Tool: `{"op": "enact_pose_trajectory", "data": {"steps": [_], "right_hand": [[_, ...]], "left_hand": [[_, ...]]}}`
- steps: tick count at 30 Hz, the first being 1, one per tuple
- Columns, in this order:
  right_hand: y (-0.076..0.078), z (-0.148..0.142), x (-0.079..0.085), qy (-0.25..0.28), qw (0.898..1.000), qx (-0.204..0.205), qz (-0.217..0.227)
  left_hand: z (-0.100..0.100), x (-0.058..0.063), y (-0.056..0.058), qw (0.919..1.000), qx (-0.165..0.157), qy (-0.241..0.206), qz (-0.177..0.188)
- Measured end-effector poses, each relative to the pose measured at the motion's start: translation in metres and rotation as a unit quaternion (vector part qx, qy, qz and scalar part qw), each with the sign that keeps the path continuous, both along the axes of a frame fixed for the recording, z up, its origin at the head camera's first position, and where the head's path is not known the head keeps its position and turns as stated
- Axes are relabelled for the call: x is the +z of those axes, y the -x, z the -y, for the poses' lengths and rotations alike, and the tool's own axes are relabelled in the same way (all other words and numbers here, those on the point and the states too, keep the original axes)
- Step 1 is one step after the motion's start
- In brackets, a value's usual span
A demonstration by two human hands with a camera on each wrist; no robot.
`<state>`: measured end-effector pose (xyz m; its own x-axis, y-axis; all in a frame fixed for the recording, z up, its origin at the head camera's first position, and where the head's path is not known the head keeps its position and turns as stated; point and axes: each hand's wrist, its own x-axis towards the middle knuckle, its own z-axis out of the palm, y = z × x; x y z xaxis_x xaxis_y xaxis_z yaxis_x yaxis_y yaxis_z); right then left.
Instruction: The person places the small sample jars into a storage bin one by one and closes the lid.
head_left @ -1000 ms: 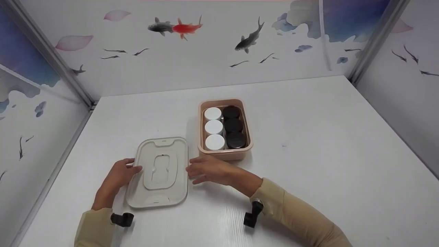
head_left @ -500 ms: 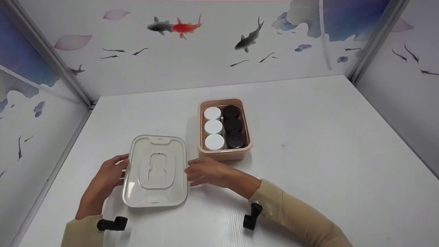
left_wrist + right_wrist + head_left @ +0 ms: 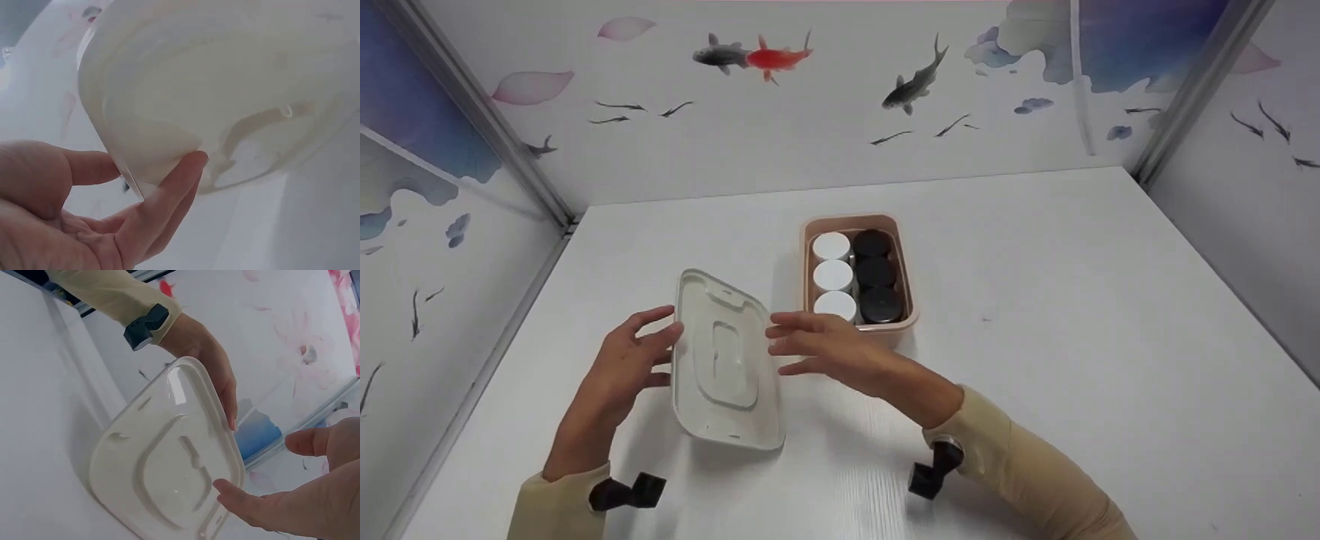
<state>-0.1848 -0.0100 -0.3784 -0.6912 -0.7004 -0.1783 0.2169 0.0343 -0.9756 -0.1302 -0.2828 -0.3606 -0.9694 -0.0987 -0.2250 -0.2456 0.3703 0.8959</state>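
Note:
My left hand (image 3: 622, 367) grips the left edge of an off-white plastic lid (image 3: 720, 356). In the left wrist view the thumb lies on one side of the lid's rim and the fingers on the other. The lid is tilted, its left edge raised and its lower right corner near the table. My right hand (image 3: 832, 349) is by the lid's right edge, fingers extended; whether they touch it I cannot tell. Just behind that hand stands a pink box (image 3: 913, 311) holding white-topped jars (image 3: 832, 276) and black-topped jars (image 3: 874, 271) in two rows.
The white table (image 3: 1050, 315) extends to the right of the box. Panels printed with fish (image 3: 776, 58) enclose the table at the back and sides. A small black camera sits on each sleeve cuff (image 3: 952, 427).
The lid has gone from lying nearly flat to steeply tilted, its left edge lifted by my left hand. The right hand has moved slightly up the view, now overlapping the box's front.

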Motion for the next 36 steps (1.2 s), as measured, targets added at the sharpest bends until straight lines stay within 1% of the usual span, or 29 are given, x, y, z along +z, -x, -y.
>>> {"op": "enact_pose_trajectory", "data": {"steps": [4, 7, 10, 17, 19, 22, 26, 28, 31, 33, 36], "right_hand": [[-0.005, -0.005, 0.011, 0.031, 0.999, 0.023, -0.011], [-0.007, -0.008, 0.014, 0.045, 0.998, 0.038, -0.013], [-0.007, -0.009, 0.015, 0.048, 0.998, 0.041, -0.016], [-0.008, -0.015, 0.019, 0.04, 0.999, 0.014, -0.023], [-0.009, -0.016, 0.021, 0.029, 0.999, 0.003, -0.036], [-0.009, -0.017, 0.022, 0.002, 0.998, -0.025, -0.053], [-0.008, -0.02, 0.023, -0.015, 0.997, -0.053, -0.056], [-0.007, -0.022, 0.023, -0.017, 0.997, -0.058, -0.052], [-0.005, -0.026, 0.023, -0.02, 0.997, -0.054, -0.055], [-0.003, -0.03, 0.025, -0.024, 0.997, -0.056, -0.054], [0.002, -0.037, 0.029, -0.025, 0.996, -0.065, -0.056]], "left_hand": [[-0.016, 0.007, 0.002, 0.9998, -0.002, -0.019, 0.007], [-0.03, 0.011, 0.005, 0.9994, -0.01, -0.032, 0.007], [-0.044, 0.014, 0.01, 0.9989, -0.018, -0.041, 0.01], [-0.08, 0.027, 0.021, 0.9987, -0.023, -0.039, 0.021], [-0.088, 0.03, 0.024, 0.9988, -0.026, -0.036, 0.022], [-0.098, 0.035, 0.028, 0.999, -0.029, -0.023, 0.025], [-0.107, 0.036, 0.033, 0.9989, -0.036, -0.011, 0.028], [-0.11, 0.035, 0.034, 0.9987, -0.042, -0.012, 0.028], [-0.111, 0.033, 0.035, 0.9986, -0.046, -0.012, 0.024], [-0.109, 0.031, 0.035, 0.999, -0.041, -0.004, 0.016], [-0.103, 0.024, 0.037, 0.9996, -0.021, 0.018, 0.009]]}}
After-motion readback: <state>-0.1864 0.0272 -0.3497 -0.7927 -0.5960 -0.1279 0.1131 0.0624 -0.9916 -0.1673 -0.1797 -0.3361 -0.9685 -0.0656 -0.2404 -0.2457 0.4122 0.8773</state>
